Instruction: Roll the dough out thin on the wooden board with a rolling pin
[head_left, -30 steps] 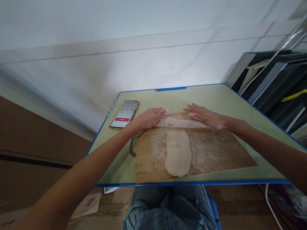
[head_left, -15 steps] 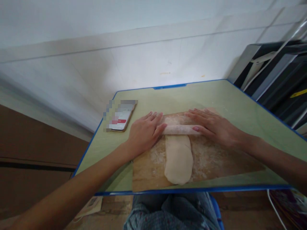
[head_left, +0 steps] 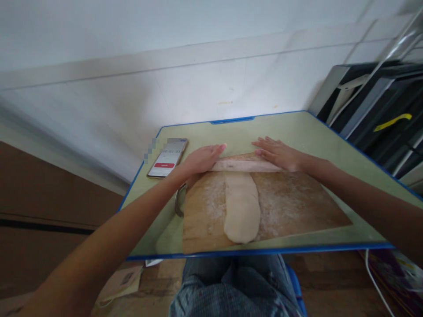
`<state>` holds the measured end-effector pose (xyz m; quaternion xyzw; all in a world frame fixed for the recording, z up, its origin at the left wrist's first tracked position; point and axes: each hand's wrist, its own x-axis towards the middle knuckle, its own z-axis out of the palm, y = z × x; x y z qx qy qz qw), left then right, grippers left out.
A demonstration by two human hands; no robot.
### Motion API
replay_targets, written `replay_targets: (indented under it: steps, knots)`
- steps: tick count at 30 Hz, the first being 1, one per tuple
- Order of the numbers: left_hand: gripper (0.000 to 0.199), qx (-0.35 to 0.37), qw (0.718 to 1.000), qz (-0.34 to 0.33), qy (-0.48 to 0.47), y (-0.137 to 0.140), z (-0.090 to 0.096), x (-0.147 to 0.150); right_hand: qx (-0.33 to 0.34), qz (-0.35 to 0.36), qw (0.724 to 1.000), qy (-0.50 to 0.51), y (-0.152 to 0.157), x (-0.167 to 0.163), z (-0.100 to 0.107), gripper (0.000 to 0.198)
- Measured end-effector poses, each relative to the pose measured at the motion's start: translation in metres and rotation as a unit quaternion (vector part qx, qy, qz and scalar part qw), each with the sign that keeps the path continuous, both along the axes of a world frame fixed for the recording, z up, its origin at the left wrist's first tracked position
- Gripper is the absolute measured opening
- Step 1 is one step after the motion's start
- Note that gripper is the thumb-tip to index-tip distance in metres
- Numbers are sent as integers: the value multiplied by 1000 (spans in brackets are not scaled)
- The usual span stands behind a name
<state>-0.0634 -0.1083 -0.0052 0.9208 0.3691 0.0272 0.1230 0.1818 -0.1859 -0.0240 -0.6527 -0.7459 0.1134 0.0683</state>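
A whitish rolling pin (head_left: 244, 165) lies crosswise over the far end of a long, flattened strip of dough (head_left: 242, 209). The dough rests on a floured wooden board (head_left: 291, 207). On the pin's left end lies my left hand (head_left: 205, 158), its fingers stretched forward, not wrapped round it. My right hand (head_left: 280, 153) lies over the right end, palm down, with fingers spread flat past the far side. Both hands hide the pin's ends. The far tip of the dough is covered by the pin.
The board sits on a pale green table (head_left: 280, 127) with a blue rim. A phone (head_left: 168, 158) with a timer lies to the left. A curved metal handle (head_left: 179, 200) shows beside the board. Dark flat items (head_left: 380, 105) lean at the right, and a white wall stands behind.
Both hands and the rolling pin have moved away from me, toward the far edge of the board. More of the board's near part shows. The metal handle at left has come into sight.
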Motion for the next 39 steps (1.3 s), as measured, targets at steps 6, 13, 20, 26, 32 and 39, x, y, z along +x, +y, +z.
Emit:
replay_targets:
  steps: [6, 13, 20, 26, 32, 39]
  knots:
    - [53, 91, 994, -10, 60, -34, -1, -11, 81, 44, 996, -5, -28, -5, -6, 70]
    - [51, 161, 986, 40, 14, -74, -5, -27, 215, 40, 974, -64, -66, -30, 2, 69]
    - [53, 123, 991, 49, 30, -52, -2, -19, 166, 20, 985, -46, -46, -24, -4, 66]
    - [63, 54, 998, 37, 10, -18, 4, -10, 112, 20, 993, -21, -16, -13, -8, 61]
    - [63, -27, 999, 28, 18, 1, 11, -1, 22, 14, 998, -51, 7, -7, -5, 59]
    - [53, 181, 982, 38, 45, -44, -2, -17, 174, -12, 981, -84, -46, -32, -5, 55]
